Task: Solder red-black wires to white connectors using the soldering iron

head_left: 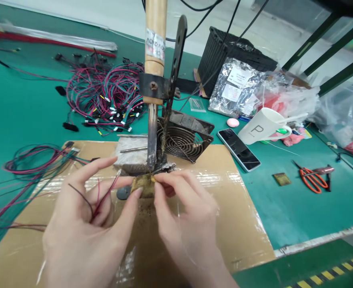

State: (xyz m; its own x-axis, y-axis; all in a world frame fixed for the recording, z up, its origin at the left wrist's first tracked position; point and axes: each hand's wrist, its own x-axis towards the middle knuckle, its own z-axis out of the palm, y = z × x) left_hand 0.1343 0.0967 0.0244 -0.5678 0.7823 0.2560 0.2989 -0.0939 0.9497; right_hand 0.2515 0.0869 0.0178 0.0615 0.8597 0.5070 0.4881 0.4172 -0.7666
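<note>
So, left hand pinches the brownish pad near the tip of the soldering iron, above cardboard, red and dark wires among its other fingers. Right hand fingertips at pad's right edge; can't tell if gripping.

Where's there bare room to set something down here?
Bare: the green tabletop between the cardboard, orange-handled scissors and front edge; also the cardboard right of the right hand. Crowded: the back left with tangled wires, and around the white mug.
</note>
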